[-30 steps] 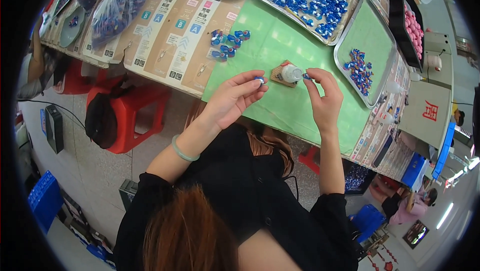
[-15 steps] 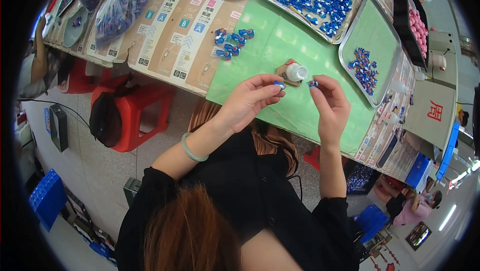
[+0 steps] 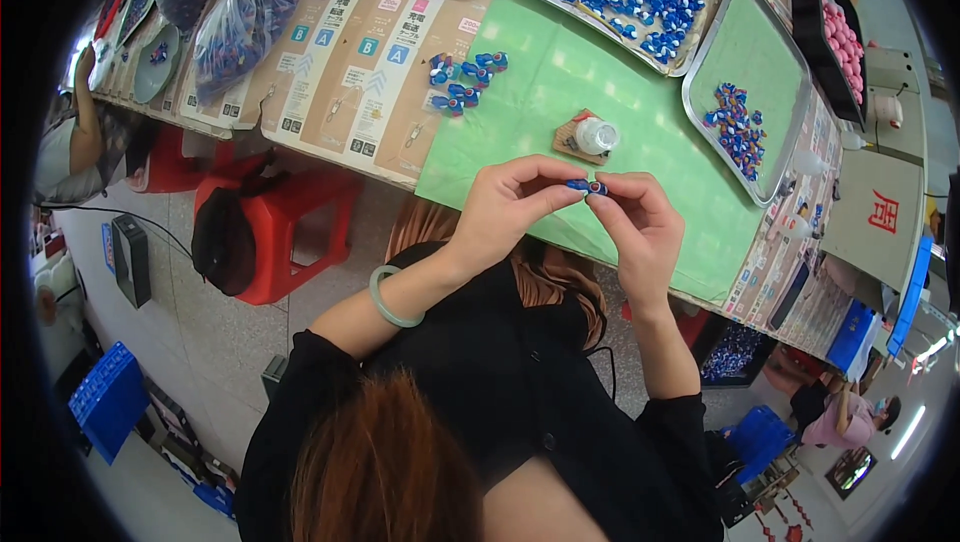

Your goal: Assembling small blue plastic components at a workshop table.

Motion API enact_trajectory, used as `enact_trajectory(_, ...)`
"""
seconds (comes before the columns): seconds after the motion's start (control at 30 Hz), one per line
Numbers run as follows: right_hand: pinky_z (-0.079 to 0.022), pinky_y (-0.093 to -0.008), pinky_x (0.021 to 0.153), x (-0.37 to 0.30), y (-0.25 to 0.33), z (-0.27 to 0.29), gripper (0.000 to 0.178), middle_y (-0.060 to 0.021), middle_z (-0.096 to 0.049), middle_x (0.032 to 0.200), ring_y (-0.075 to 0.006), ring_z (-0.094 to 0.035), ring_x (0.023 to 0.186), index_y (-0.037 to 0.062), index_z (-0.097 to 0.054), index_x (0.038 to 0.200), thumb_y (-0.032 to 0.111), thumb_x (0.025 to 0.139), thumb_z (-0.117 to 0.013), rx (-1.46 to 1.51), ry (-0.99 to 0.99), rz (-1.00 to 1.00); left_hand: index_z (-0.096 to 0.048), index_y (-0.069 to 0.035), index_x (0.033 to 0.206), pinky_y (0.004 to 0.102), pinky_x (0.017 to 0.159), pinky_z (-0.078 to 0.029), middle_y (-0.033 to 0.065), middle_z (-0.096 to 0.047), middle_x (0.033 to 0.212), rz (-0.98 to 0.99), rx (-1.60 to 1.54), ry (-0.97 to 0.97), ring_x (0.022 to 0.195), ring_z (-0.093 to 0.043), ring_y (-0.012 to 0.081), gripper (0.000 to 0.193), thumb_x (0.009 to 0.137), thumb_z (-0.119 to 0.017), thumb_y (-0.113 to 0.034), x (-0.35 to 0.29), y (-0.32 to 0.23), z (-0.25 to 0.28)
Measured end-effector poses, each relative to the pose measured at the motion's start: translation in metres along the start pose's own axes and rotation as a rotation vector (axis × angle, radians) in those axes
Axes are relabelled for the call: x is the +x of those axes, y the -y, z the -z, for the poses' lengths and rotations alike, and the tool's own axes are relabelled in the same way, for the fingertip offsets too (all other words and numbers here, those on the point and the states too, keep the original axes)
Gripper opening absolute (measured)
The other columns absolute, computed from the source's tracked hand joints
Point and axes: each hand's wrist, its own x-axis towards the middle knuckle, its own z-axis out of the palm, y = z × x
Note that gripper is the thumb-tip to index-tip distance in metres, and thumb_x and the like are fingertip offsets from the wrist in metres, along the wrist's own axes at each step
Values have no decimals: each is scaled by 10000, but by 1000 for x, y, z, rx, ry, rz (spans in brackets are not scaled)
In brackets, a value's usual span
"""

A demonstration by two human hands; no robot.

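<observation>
Just below a small clear bottle on a piece of cardboard, my two hands meet fingertip to fingertip. My left hand pinches a small blue-and-white plastic piece between thumb and forefinger. Pinched in my right hand is a small dark blue piece with red and white, brought up against the first one. Whether the two are joined cannot be made out. Up and left, several similar blue pieces form a loose cluster on the edge of the green sheet.
A metal tray of blue-and-white pieces stands at the back; another tray with a small multicoloured heap lies at the right. Farther right are a black bin of pink pieces and a phone. A filled plastic bag sits far left.
My hands have come together from a small gap and moved slightly nearer my body, below the bottle. The two pieces now touch or nearly touch.
</observation>
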Motion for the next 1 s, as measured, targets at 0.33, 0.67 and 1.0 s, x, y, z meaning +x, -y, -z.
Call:
enact_trajectory(0.33, -453, -228, 754, -10, -4, -10, 149, -78, -551, 922, -124, -554, 844, -42, -587, 905, -94, 765, -579, 29, -62, 85, -615, 21, 958, 220, 757, -473, 74, -630, 915, -39, 140, 25, 846, -583, 106, 159, 803, -578, 24, -5, -9, 4)
enact_trajectory(0.67, -457, -274, 750, -1, -10, -16, 332, -130, -527, 1066, -179, -568, 868, -11, -542, 1059, -57, 734, -595, -403, -28, 247, -610, -9, 896, 258, 739, -439, 71, -596, 909, -319, 797, -132, 870, -559, 160, 125, 773, -608, -28, 8, -7, 45)
enact_trajectory(1.0, -440, -257, 742, -22, -20, 15, 245, -118, -524, 1023, -161, -561, 833, -24, -539, 1022, -67, 782, -519, -286, -117, 182, -598, -26, 970, 335, 767, -407, 123, -568, 900, -756, 1164, -298, 857, -527, 281, 220, 783, -594, -142, 111, -65, 56)
